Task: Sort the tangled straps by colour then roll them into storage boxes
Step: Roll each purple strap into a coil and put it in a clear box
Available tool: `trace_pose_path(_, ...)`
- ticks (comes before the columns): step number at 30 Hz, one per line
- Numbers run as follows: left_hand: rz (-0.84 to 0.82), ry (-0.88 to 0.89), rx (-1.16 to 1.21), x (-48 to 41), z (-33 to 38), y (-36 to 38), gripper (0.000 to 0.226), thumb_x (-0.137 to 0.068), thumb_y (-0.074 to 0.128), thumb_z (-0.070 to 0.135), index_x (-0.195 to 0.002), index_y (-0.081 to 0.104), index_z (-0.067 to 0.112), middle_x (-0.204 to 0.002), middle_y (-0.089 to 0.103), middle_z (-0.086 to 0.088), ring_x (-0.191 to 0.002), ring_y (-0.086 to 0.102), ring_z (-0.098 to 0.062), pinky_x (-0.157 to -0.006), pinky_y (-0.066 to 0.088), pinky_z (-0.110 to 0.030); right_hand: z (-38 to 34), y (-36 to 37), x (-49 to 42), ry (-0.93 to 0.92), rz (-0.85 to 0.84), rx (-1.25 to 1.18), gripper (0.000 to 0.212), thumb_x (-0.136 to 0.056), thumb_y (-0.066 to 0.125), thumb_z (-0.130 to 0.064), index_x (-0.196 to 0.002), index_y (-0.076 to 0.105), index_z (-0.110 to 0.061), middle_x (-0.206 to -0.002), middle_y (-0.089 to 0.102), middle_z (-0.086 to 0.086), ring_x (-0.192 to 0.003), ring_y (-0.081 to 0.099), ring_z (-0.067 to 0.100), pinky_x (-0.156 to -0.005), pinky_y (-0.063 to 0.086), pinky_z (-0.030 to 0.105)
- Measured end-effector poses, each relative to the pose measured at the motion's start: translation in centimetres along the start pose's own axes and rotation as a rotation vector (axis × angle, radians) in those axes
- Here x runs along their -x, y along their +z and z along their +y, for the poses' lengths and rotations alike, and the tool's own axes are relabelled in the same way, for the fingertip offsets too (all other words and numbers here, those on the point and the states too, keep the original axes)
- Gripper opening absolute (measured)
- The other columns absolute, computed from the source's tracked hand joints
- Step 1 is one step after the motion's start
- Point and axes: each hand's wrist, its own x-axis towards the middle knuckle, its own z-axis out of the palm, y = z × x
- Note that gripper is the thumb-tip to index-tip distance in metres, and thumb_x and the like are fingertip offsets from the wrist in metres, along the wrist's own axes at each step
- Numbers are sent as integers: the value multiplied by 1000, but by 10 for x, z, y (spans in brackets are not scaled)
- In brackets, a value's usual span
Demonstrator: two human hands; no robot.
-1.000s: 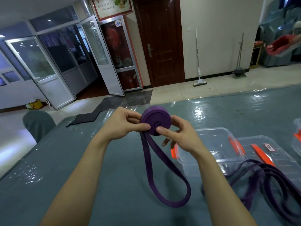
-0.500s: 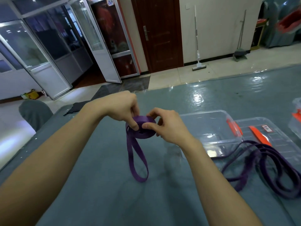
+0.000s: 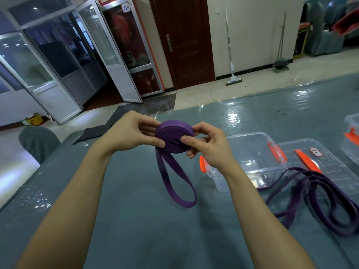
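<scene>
Table (image 3: 126, 235): far edge runs ahead of the hands, with bare cloth between the forearms. Left hand (image 3: 130, 133) and right hand (image 3: 210, 147) are raised over it, thumbs and fingers pinching a purple roll (image 3: 174, 135). Its unrolled loop (image 3: 175, 183) hangs down. A clear box (image 3: 254, 150) stands beside the right wrist, contents unclear. Loose straps (image 3: 314, 202) lie partly over a lid (image 3: 330, 169).

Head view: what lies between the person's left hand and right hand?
A purple rolled webbing strap lies there, pinched by the left hand and the right hand; its loose loop hangs below. The head view shows it.
</scene>
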Motion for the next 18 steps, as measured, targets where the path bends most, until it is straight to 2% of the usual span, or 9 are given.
trace_pose_path(4,85,6,-4,0,2,3,41,-66,101,36,-104,86,33,-97,86,7,-91,84,-15,-91,69,-39,0,1,1,11,22,-52,25,-91,86,-11,-108,71,0,-93,77,13,-59,71,32,-60,62,34)
trace_pose_path(8,57,-23,-31,-1,7,-4,37,-69,102,28,-103,87,30,-94,86,7,-90,84,-14,-91,66,-40,0,5,0,17,-16,-33,26,-91,86,-9,-109,69,-1,-89,78,22,-61,72,33,-65,65,38)
trace_pose_path(11,18,-8,-9,-2,9,-7,43,-67,101,38,-107,86,32,-98,86,7,-94,84,-14,-90,68,-32,-1,4,0,13,-28,-33,27,-90,87,-13,-109,69,-4,-86,80,19,-62,73,34,-68,66,41)
trace_pose_path(14,6,13,119,0,3,-6,49,-67,100,41,-113,85,34,-106,86,2,-101,84,-19,-93,65,-26,-1,3,2,12,6,-96,39,-86,88,-23,-111,68,0,-91,80,18,-64,74,34,-67,65,39)
trace_pose_path(18,21,14,190,0,-7,6,38,-71,98,28,-108,87,31,-107,86,-3,-102,84,-24,-96,65,-33,2,3,3,40,10,-237,37,-83,86,-20,-108,68,1,-105,78,20,-64,76,36,-65,66,37)
